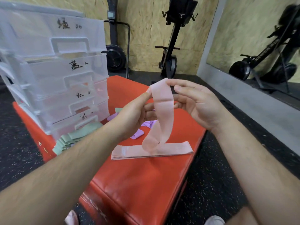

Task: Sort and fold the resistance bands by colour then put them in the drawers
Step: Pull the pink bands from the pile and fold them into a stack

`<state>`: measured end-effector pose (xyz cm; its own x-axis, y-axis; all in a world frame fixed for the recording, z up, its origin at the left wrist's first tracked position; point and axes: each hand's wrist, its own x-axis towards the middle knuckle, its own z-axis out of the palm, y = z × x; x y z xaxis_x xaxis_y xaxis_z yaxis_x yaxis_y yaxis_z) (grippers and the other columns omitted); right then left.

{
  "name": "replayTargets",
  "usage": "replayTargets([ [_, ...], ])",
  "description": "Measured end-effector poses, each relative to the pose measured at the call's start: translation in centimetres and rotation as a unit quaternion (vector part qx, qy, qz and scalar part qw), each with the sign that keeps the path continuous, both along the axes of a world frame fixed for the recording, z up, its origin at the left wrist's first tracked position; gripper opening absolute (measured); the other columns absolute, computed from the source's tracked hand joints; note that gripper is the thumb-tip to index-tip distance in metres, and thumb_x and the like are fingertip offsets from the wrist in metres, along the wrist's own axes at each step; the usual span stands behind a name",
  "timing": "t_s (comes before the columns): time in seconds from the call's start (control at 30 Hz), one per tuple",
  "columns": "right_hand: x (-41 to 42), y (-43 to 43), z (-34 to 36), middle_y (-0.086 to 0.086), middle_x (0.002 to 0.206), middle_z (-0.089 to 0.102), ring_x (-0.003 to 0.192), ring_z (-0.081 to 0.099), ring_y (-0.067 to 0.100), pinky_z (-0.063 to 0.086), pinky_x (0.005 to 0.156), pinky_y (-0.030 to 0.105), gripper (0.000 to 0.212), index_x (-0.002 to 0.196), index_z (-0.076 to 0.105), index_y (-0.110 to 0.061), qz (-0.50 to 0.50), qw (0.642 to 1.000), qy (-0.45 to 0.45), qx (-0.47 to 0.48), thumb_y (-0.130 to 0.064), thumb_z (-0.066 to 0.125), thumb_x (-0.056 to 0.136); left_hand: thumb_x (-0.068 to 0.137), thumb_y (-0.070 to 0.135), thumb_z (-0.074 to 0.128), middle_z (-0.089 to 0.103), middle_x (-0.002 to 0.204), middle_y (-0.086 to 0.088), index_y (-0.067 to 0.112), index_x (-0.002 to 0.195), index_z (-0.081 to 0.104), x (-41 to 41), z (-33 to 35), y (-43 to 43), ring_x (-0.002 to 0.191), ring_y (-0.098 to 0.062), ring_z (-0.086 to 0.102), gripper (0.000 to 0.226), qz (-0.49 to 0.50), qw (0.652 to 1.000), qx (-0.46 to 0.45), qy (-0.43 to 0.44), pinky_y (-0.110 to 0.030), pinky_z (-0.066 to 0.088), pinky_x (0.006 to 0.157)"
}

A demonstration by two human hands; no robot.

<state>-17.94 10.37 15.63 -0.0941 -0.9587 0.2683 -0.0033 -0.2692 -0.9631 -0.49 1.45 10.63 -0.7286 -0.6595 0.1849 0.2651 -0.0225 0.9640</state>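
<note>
1. Pink resistance band point(162, 101): held up over the middle of the red padded block point(146, 179). It hangs as a twisted loop, and its lower end touches item 2.
2. Flat pink bands point(129, 152): laid lengthwise on the block, just under your hands.
3. Your left hand point(134, 114): fingertips pinch the band's upper left edge.
4. Your right hand point(198, 103): forefinger and thumb curl round the top of the same band, the other fingers loosely spread behind it.
5. Green bands point(73, 137): a folded stack at the block's left edge, touching the drawer unit.
6. Purple bands point(138, 133): loose, behind your left hand.
7. Clear plastic drawer unit point(65, 75): on the block's far left, with handwritten labels on the drawer fronts.
</note>
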Motion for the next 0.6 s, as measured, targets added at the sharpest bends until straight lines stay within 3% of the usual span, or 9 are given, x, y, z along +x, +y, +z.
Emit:
replayTargets([
  [0.1, -0.2, 0.5, -0.2, 0.016, 0.120, 0.070, 0.100, 0.068, 0.022, 0.050, 0.071, 0.026, 0.031, 0.129, 0.065, -0.008, -0.001, 1.000, 0.009, 0.002, -0.009, 0.052, 0.101, 0.104, 0.044, 0.040, 0.066, 0.124, -0.021, 0.019, 0.137, 0.056, 0.0, 0.2, 0.1, 0.107, -0.038, 0.065, 0.044, 0.020, 0.999, -0.036, 0.017, -0.049, 0.052, 0.095],
  [0.2, -0.3, 0.6, -0.4, 0.018, 0.120, 0.071, 0.099, 0.068, 0.022, 0.053, 0.074, 0.028, 0.031, 0.129, 0.065, -0.008, -0.027, 0.999, 0.025, -0.003, -0.005, 0.054, 0.100, 0.093, 0.040, 0.059, 0.070, 0.111, -0.010, 0.014, 0.119, 0.062, -0.3, 0.2, 0.3, 0.085, -0.024, 0.069, 0.037, 0.151, 0.987, -0.042, 0.022, -0.044, 0.051, 0.080],
  [0.3, -0.2, 0.5, -0.5, 0.018, 0.113, 0.069, 0.095, 0.069, 0.026, 0.057, 0.088, 0.037, 0.036, 0.133, 0.062, -0.007, -0.044, 0.999, 0.027, 0.004, -0.003, 0.058, 0.097, 0.086, 0.043, 0.070, 0.062, 0.111, -0.004, 0.025, 0.111, 0.053, -0.4, -0.1, 0.9, 0.092, -0.021, 0.068, 0.035, 0.270, 0.955, -0.122, -0.010, -0.039, 0.055, 0.080],
  [0.43, 0.2, 0.4, -0.5, 0.026, 0.118, 0.064, 0.107, 0.071, 0.035, 0.054, 0.099, 0.042, 0.046, 0.139, 0.054, -0.001, -0.032, 0.999, -0.012, 0.010, 0.007, 0.052, 0.094, 0.080, 0.045, 0.078, 0.057, 0.118, 0.002, 0.027, 0.109, 0.052, -0.8, 0.0, 1.9, 0.100, -0.006, 0.062, 0.043, 0.259, 0.936, -0.232, -0.063, -0.023, 0.050, 0.078],
  [0.5, 0.4, 0.3, -0.5, 0.023, 0.132, 0.060, 0.110, 0.071, 0.033, 0.056, 0.097, 0.040, 0.049, 0.141, 0.051, 0.001, -0.029, 0.999, -0.015, 0.015, 0.012, 0.049, 0.092, 0.080, 0.037, 0.081, 0.062, 0.113, 0.007, 0.024, 0.110, 0.056, -1.2, -0.3, 2.0, 0.101, -0.005, 0.062, 0.041, 0.240, 0.934, -0.249, -0.091, -0.024, 0.051, 0.074],
  [0.6, 0.5, 0.0, -0.7, 0.017, 0.137, 0.059, 0.113, 0.070, 0.023, 0.058, 0.086, 0.033, 0.051, 0.141, 0.052, -0.002, -0.048, 0.998, 0.031, 0.022, 0.013, 0.049, 0.092, 0.088, 0.025, 0.073, 0.071, 0.099, 0.009, 0.023, 0.107, 0.064, -0.8, -0.3, 1.5, 0.094, -0.006, 0.067, 0.021, 0.258, 0.928, -0.246, -0.107, -0.030, 0.055, 0.079],
])
